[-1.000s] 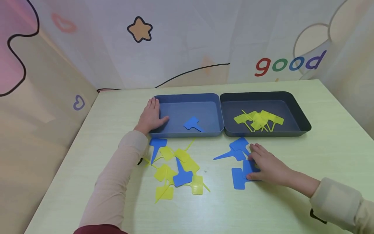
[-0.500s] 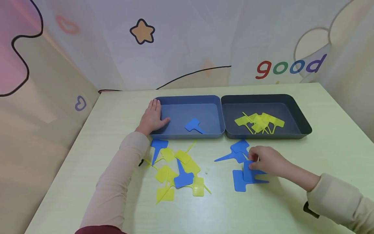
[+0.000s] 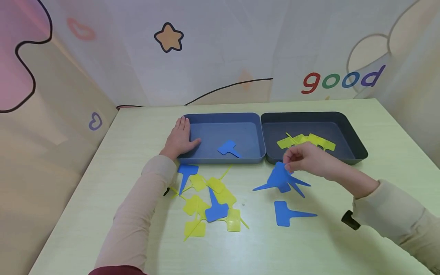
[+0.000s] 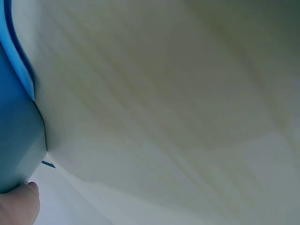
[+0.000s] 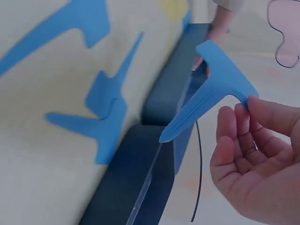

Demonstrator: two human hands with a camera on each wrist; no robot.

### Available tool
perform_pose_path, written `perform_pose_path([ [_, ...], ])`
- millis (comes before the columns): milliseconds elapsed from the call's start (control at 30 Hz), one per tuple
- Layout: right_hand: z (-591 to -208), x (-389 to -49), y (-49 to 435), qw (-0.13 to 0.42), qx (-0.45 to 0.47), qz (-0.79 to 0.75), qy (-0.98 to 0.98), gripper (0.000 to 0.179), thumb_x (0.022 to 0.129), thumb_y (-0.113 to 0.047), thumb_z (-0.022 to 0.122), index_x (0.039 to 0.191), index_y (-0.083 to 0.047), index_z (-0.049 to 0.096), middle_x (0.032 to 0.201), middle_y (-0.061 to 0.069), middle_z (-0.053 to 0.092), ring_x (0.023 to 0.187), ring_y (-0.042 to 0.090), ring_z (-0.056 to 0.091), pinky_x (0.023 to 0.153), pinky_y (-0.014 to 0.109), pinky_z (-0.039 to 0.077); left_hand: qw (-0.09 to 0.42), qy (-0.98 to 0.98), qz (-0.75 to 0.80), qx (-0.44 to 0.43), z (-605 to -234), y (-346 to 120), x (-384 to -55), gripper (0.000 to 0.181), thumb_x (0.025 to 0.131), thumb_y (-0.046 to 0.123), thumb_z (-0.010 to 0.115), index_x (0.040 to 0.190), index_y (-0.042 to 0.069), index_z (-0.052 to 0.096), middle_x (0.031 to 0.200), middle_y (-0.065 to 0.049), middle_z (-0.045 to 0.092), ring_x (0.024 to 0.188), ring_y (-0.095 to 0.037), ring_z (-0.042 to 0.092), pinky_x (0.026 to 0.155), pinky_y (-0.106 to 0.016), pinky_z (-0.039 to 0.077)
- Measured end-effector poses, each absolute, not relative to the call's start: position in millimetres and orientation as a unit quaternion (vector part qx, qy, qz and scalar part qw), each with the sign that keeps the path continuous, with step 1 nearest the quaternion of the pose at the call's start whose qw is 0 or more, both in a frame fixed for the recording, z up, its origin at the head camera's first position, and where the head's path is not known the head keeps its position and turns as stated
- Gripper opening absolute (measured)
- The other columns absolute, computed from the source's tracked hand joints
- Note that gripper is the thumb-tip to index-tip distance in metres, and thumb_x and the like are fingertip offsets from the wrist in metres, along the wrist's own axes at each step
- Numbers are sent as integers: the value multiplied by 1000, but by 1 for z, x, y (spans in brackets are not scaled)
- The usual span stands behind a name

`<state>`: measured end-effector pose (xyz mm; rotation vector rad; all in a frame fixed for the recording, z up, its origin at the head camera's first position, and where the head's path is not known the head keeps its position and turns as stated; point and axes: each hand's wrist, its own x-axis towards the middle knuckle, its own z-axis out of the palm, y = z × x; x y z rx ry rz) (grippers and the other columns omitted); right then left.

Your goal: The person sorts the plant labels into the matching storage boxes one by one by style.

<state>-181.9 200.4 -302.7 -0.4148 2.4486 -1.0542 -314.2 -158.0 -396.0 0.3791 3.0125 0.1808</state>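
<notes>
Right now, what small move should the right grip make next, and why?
I'd probably carry the right grip leftward over the blue tray and release there. It pinches a raised blue tag by the edge of its head; a similar blue tag lies in that tray, while the dark tray shows yellow tags.

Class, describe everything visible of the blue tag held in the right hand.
The blue tag is T-shaped: a broad head and a stem narrowing to a blunt tip, with a lengthwise line along it. It looks like thin plastic. The right hand pinches one corner of its head, holding it raised above the table, near the dark tray. Nothing else appears to touch it.
</notes>
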Motion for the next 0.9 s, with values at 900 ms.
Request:
perform_pose_path([
  [900,-336,-273,120,143,69,-702,695,14,85,-3,55,99,0,53,66,-1,60,59,8,61,59,17,51,45,989,60,125,-398,-159,-315,88,85,50,42,139,-8,3,147,-23,0,137,-33,-1,112,-39,8],
])
